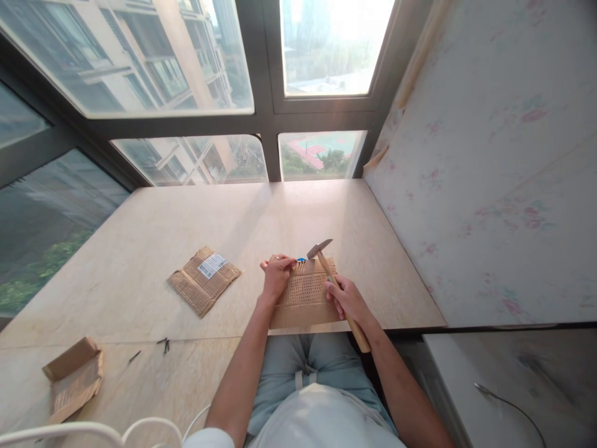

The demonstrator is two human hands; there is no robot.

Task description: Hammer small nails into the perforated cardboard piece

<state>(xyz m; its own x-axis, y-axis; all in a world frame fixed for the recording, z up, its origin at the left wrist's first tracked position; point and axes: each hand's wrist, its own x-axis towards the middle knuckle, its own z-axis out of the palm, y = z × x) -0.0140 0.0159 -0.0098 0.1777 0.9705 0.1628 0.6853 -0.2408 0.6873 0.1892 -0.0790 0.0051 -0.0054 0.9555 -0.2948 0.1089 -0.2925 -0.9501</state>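
My right hand (347, 297) is wrapped round the wooden handle of a hammer (332, 271). Its metal head hangs over the far edge of a cardboard piece (305, 316) that lies at the counter's front edge. Rows of small dark holes cover the cardboard's middle. My left hand (277, 274) rests at the far left corner of the cardboard, its fingertips pinched at a small blue piece (301, 259). Short dark marks show just below the blue piece; I cannot tell what they are. The hammer head is close to the blue piece, to its right.
Left of my hands lies another cardboard piece (204, 283) with a white label. Several dark nails (165, 345) are scattered near an open small cardboard box (77, 381). White cable loops (149, 422) stand at lower left. Windows (270, 118) and a flowered wall (494, 186) bound the counter.
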